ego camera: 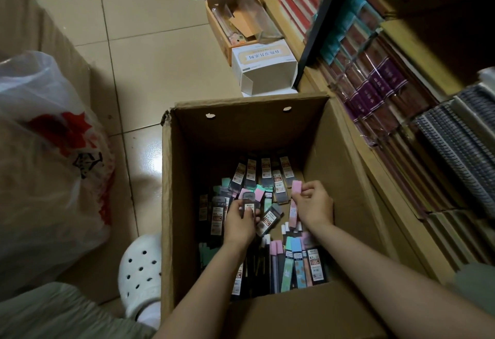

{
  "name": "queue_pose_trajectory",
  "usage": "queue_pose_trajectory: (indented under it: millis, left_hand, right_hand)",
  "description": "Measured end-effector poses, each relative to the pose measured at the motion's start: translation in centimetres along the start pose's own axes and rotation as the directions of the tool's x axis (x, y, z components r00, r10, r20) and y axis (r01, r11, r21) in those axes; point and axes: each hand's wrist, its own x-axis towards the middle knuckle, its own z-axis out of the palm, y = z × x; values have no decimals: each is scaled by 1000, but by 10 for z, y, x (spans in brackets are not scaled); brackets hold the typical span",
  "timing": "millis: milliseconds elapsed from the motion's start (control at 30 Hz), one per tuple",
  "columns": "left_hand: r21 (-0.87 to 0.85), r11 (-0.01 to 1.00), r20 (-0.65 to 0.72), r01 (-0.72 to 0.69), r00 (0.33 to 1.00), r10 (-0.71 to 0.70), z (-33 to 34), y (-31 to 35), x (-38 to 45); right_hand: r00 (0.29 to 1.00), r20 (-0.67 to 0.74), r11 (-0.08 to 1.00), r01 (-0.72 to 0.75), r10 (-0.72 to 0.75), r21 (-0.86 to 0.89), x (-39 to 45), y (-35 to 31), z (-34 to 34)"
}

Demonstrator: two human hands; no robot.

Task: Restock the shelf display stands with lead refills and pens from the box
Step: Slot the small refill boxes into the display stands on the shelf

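Head view: both hands are reaching down into an open cardboard box [187, 205] standing on the tiled floor [150, 52]. The left hand [239, 222] is curling its fingers round a dark lead refill case [247, 206], holding it just above the heap. The right hand [313, 206] is pinching a pink case [296, 199] that is standing nearly upright, its top poking out above the fingers and its lower part running down past the palm.

Between the two hands another dark case [269, 218] is lying tilted on the pile. Beyond the fingertips, a row of dark cases [265, 172] is leaning against the far wall of the box. Nearer than the wrists, under the forearms, pastel cases [292, 255] in pink, blue and green are lying side by side with more dark ones. Whether any pens are mixed in I cannot tell.

To the right of the right hand, outside the box, shelves [401, 124] are holding notebooks and wrapped stock. Far beyond the hands, a white carton [263, 71] is lying open-ended on the floor, with a brown carton [235, 28] of scraps behind it. To the left of the left hand, a white clog [139, 271] is touching the box side, and further left a plastic bag [45, 151] with a red print is sitting.
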Motion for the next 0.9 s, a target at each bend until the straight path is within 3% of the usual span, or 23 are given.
queue_pose_trajectory:
  millis: [133,233,367,467,567,633,800,900]
  left_hand:
    - [39,998,48,-49,998,47,-1,5,-2]
    - [116,983,150,-143,981,125,-3,12,-7]
    - [53,984,197,-168,968,155,-5,18,-15]
    - [46,987,76,-154,986,150,-10,16,-11]
    - [-19,997,-7,-71,997,71,-12,12,-7]
    - [-17,999,-18,-40,999,39,-11,10,-4]
    - [-8,1000,-48,-5,999,5,-10,5,3]
    - [-13,1000,-75,12,997,-13,-10,0,4]
  right_hand:
    - [974,115,980,198,-197,9,-13,-22,-10]
    - [937,289,976,155,-195,156,-18,-38,-7]
    - [888,432,964,40,-154,261,-18,-44,-3]
    - [923,384,982,-46,-28,182,-12,-31,1]
    - [930,366,961,74,30,-266,-8,-4,4]
    - [911,410,910,127,51,-394,-12,11,12]
    - [949,313,914,95,37,-394,-21,20,39]
    - [957,273,969,-32,102,-247,-18,19,44]
